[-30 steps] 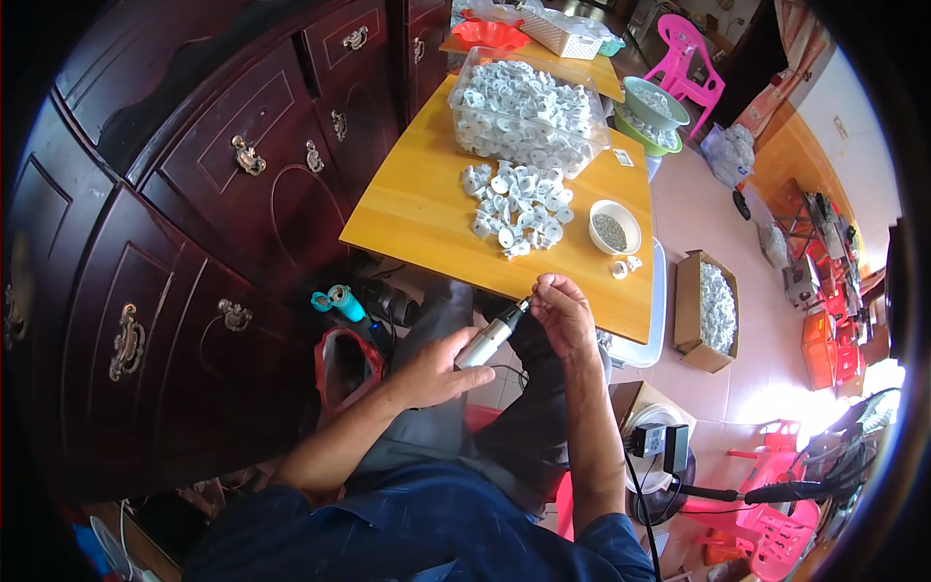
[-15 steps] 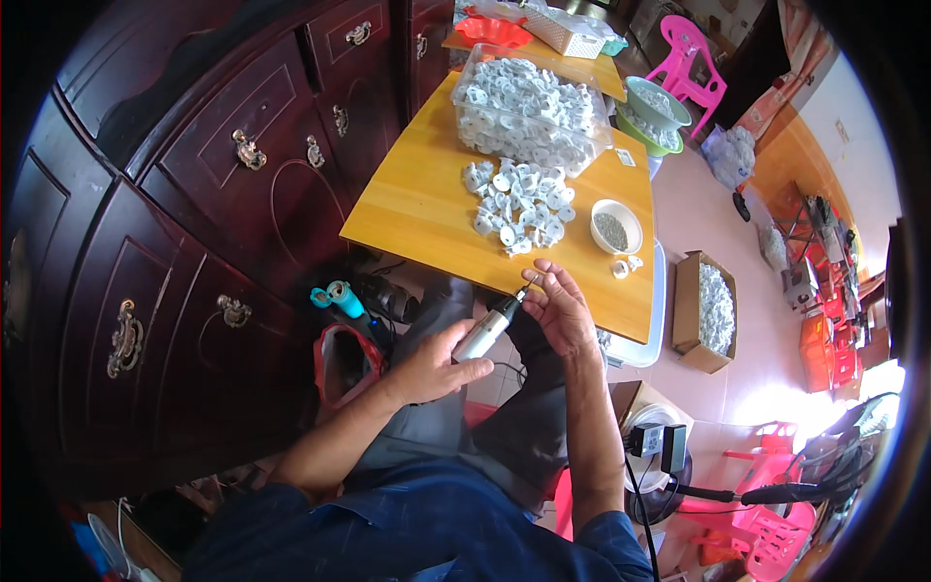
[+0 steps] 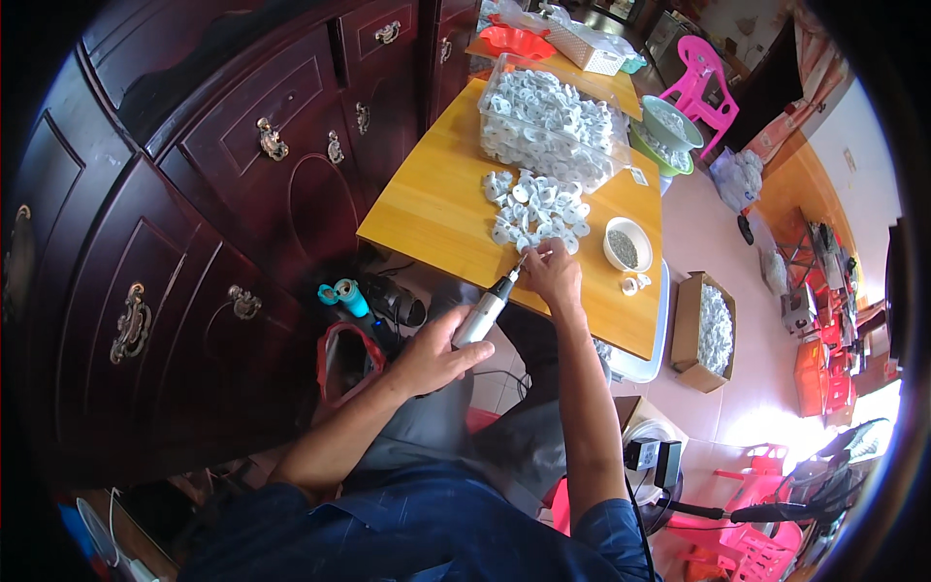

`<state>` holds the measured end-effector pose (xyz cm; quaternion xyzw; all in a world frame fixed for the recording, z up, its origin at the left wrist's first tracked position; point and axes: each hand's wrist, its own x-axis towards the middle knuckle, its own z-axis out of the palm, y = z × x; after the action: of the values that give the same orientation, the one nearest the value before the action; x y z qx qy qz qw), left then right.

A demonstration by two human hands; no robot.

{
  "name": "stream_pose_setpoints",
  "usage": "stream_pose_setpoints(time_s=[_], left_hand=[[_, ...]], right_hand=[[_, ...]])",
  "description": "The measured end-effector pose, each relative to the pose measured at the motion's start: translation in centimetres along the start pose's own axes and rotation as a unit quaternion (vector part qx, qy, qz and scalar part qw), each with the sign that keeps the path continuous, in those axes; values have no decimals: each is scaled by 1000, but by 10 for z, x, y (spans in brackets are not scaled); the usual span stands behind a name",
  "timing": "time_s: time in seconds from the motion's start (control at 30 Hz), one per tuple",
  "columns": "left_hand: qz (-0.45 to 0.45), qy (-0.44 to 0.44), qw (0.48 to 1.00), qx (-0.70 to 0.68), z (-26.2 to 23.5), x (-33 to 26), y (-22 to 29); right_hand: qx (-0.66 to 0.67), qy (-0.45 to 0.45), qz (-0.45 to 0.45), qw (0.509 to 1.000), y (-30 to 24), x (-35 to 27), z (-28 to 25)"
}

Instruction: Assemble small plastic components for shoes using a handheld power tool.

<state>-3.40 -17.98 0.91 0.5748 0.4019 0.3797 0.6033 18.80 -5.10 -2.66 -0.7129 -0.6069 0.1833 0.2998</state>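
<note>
My left hand [image 3: 434,351] grips a slim white and grey electric screwdriver [image 3: 487,307], tip pointing up toward the table. My right hand [image 3: 553,274] is pinched around a small white part held at the tool's tip, just over the near edge of the yellow wooden table [image 3: 436,209]. A loose heap of small white plastic parts [image 3: 535,209] lies right beyond my right hand. Behind it sits a clear bag [image 3: 548,124] full of the same parts. A small white bowl [image 3: 626,244] of tiny dark screws stands to the right, with two white parts [image 3: 635,283] beside it.
A dark wooden cabinet [image 3: 194,213] with brass handles fills the left. On the floor are a cardboard box [image 3: 706,332] of white parts, a white tray [image 3: 645,354], a red bag [image 3: 344,359] and pink plastic chairs [image 3: 700,82]. Green bowls [image 3: 664,124] sit at the table's far end.
Both hands have risen toward the table edge. My right hand now meets the screwdriver tip next to the heap of white parts.
</note>
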Motion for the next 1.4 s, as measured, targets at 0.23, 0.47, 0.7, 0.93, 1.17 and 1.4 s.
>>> stream_pose_setpoints(time_s=[0.23, 0.47, 0.7, 0.93, 1.17, 1.4], left_hand=[[-23, -16, 999, 21, -1, -1, 0], [-23, -29, 994, 107, 3, -2, -7], [-40, -42, 990, 132, 5, -2, -14], [-22, -68, 994, 87, 6, 0, -24], [-26, -50, 992, 111, 7, -2, -14], [-34, -62, 991, 112, 8, -2, -15]], right_hand=[[247, -144, 11, 958, 13, -15, -18], [366, -129, 49, 921, 32, -46, -31], [439, -124, 84, 886, 25, -62, -32], [457, -135, 95, 874, 35, -59, -29], [463, -131, 79, 873, 32, -66, -29], [455, -113, 68, 881, 30, -69, -30]])
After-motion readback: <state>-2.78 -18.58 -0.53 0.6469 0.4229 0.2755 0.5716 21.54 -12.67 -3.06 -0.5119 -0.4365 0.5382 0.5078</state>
